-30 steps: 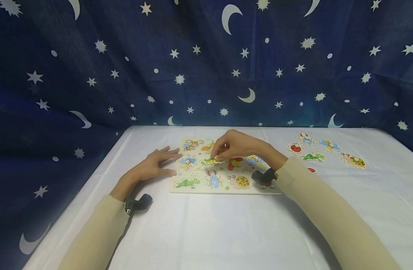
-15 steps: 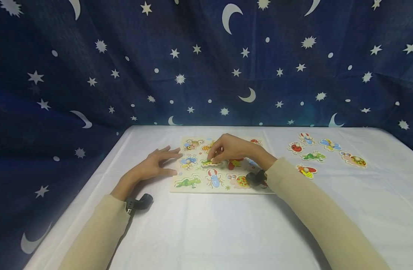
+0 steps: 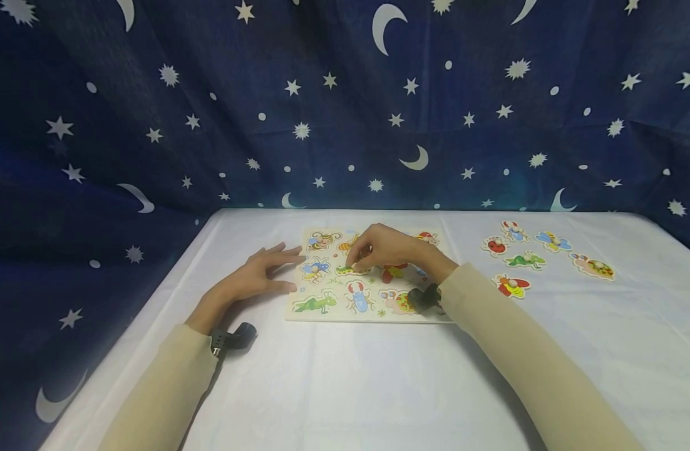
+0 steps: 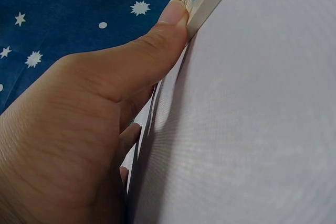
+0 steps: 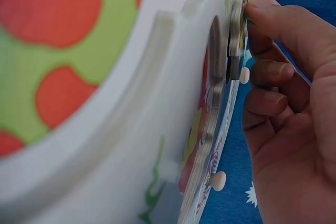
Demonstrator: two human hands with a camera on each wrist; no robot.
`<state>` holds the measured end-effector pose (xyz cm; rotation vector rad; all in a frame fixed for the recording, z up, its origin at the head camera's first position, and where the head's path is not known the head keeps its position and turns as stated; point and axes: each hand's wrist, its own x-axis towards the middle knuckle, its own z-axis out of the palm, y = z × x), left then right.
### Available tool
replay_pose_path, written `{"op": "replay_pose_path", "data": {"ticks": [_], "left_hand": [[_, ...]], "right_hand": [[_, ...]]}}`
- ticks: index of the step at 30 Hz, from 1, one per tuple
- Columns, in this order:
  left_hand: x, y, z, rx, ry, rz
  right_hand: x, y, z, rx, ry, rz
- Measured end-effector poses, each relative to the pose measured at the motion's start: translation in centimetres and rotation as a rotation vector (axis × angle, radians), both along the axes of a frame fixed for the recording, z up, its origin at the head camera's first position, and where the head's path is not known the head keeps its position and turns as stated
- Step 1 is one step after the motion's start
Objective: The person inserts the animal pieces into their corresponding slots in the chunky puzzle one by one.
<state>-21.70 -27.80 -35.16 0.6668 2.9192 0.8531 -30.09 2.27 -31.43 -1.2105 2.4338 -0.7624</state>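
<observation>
Arching, the right hand (image 3: 381, 246) pinches the caterpillar piece (image 3: 343, 271); the left hand (image 3: 259, 276), spread, touches the board (image 3: 340, 316) at left.

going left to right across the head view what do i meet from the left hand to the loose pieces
Left hand → blue-winged piece in the puzzle board → right hand → loose ladybug piece → loose snail piece

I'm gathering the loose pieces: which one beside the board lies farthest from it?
The snail with the spotted shell: it lies farthest right of the six, while the other five are all nearer the board.
</observation>
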Motion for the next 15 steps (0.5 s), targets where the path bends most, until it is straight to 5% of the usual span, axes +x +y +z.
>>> {"op": "replay_pose_path", "data": {"ticks": [15], "left_hand": [[0.12, 0.03, 0.19, -0.008, -0.006, 0.001]], "right_hand": [[-0.39, 0.14, 0.02, 0.028, -0.031, -0.035]]}}
